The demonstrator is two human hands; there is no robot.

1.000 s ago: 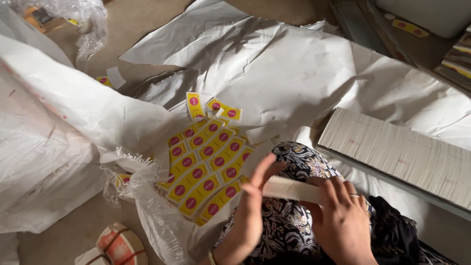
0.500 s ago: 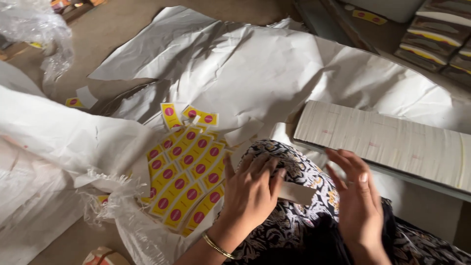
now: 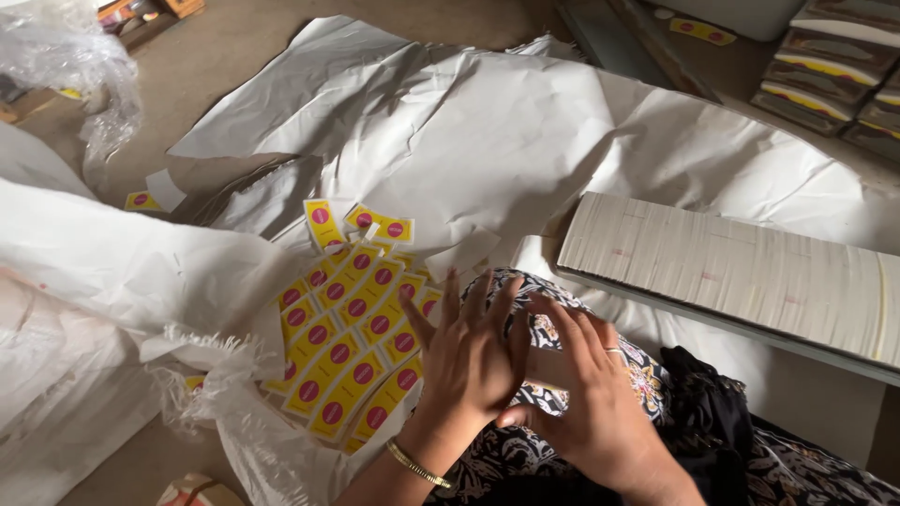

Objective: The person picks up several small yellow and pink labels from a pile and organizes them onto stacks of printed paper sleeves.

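Both hands are now lying flat over the knee, fingers spread wide, w/ the pale strip they were pinching earlier mostly hidden beneath. Left hand (image 3: 473,361) is pressing down on the patterned fabric (image 3: 647,375), grip wide, holding nothing visible. Right hand (image 3: 586,403) is overlapping just beside it, also flat; can't tell if it's gripping the pale strip (image 3: 551,368), showing only between the hands. Yellow labels w/ red dots (image 3: 352,337) are lying just left of the left hand on white paper (image 3: 469,141). Long stack of pale cards (image 3: 741,272) is sitting beyond the right hand.
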